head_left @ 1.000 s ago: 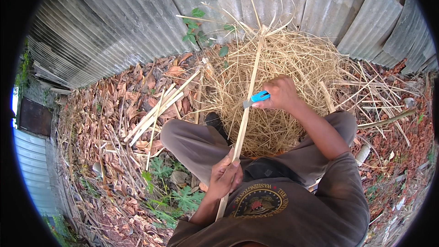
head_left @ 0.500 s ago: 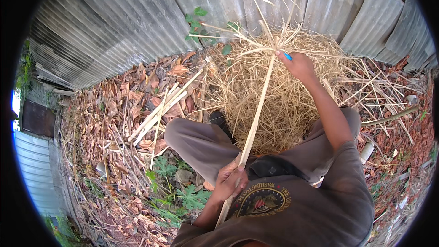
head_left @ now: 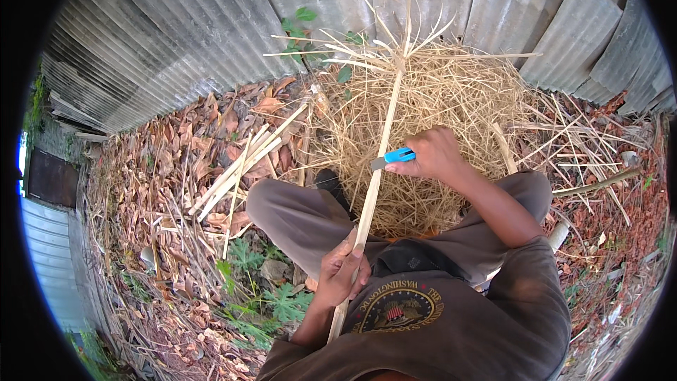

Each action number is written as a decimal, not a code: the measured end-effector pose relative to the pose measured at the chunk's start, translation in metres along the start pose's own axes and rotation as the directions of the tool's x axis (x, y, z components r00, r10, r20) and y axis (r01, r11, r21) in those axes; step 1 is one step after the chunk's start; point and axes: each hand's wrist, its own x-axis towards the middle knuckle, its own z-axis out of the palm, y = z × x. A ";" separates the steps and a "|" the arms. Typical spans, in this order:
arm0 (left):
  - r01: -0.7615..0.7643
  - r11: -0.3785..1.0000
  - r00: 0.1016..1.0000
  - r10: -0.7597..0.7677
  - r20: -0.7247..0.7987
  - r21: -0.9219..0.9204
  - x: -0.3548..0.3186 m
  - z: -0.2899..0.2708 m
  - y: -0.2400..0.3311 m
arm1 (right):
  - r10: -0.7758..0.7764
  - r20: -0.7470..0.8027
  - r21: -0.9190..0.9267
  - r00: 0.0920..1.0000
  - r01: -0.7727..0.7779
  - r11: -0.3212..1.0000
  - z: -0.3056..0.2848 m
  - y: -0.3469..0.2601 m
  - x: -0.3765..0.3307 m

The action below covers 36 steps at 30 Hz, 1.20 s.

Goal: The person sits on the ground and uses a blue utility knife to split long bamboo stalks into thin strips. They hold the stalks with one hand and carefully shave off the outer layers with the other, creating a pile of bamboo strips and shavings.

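My left hand [head_left: 341,270] grips a long pale bamboo strip [head_left: 379,162] near its lower end, over my lap. The strip runs up and away from me into a heap of straw-coloured shavings [head_left: 437,99]. My right hand [head_left: 434,156] holds a blue-handled utility knife [head_left: 392,158], its blade set against the strip about halfway along. I sit with my knees bent in grey trousers, and the strip passes between them.
A bundle of split bamboo strips [head_left: 243,166] lies on dry leaves [head_left: 162,190] to my left. A corrugated metal fence [head_left: 211,28] curves behind the heap. Green weeds [head_left: 264,300] grow by my left knee. Loose sticks [head_left: 592,183] lie on the right.
My right hand with the knife went far up the strip toward the heap, then came back down to the middle of the strip. My left hand kept its hold near the lower end.
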 end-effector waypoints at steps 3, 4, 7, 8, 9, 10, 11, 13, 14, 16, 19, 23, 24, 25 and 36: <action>0.025 0.999 0.999 -0.024 0.030 -0.022 0.005 -0.002 0.002 | -0.055 -0.052 0.012 0.997 0.055 0.998 0.011 0.014 0.003; 0.039 0.999 0.999 -0.037 0.040 -0.030 0.006 -0.002 0.004 | 0.016 -0.022 -0.019 1.000 -0.016 1.000 0.015 0.020 0.005; 0.074 0.997 0.997 -0.073 0.021 -0.039 -0.001 0.003 0.000 | 0.253 0.092 -0.089 0.963 -0.245 0.965 0.014 0.052 0.015; 0.075 0.995 0.997 -0.074 0.029 -0.057 -0.004 0.005 -0.002 | 0.340 0.154 -0.101 0.927 -0.328 0.939 0.010 0.071 0.021; 0.077 0.994 0.997 -0.074 0.037 -0.076 -0.006 0.006 -0.003 | 0.423 0.215 -0.118 0.880 -0.406 0.906 0.009 0.082 0.023; 0.076 0.992 0.996 -0.071 0.049 -0.100 -0.005 0.007 -0.004 | 0.422 0.196 -0.143 0.885 -0.400 0.905 0.010 0.085 0.023; 0.098 0.992 0.994 -0.095 0.045 -0.074 -0.004 0.007 -0.004 | 0.420 0.178 -0.168 0.890 -0.394 0.904 0.013 0.087 0.022; 0.086 0.990 0.995 -0.079 0.066 -0.111 -0.006 0.004 -0.010 | 0.464 0.172 -0.190 0.869 -0.433 0.881 0.015 0.096 0.025; 0.084 0.989 0.994 -0.074 0.082 -0.123 -0.007 0.002 -0.010 | 0.523 0.174 -0.192 0.834 -0.492 0.849 0.012 0.112 0.029; 0.117 0.990 0.991 -0.111 0.076 -0.074 -0.013 0.004 -0.013 | 0.574 0.174 -0.189 0.800 -0.545 0.817 0.012 0.126 0.025; 0.137 0.990 0.990 -0.136 0.047 -0.034 -0.015 0.002 -0.008 | 0.552 0.185 -0.104 0.813 -0.542 0.834 0.011 0.125 0.028; 0.093 0.992 0.995 -0.090 0.042 -0.080 -0.011 -0.007 -0.017 | 0.713 0.362 0.200 0.600 -0.798 0.569 0.015 0.087 0.033; 0.083 0.994 0.996 -0.081 0.035 -0.072 -0.012 -0.006 -0.018 | 0.702 0.340 0.334 0.626 -0.778 0.532 0.017 0.075 0.029; 0.073 0.995 0.997 -0.071 0.028 -0.064 -0.013 -0.005 -0.019 | 0.667 0.388 0.399 0.636 -0.768 0.501 0.013 0.067 0.026; -0.021 0.994 0.999 0.026 -0.046 0.109 -0.009 0.000 -0.003 | 0.060 0.083 0.103 0.995 -0.069 0.992 -0.005 -0.017 -0.004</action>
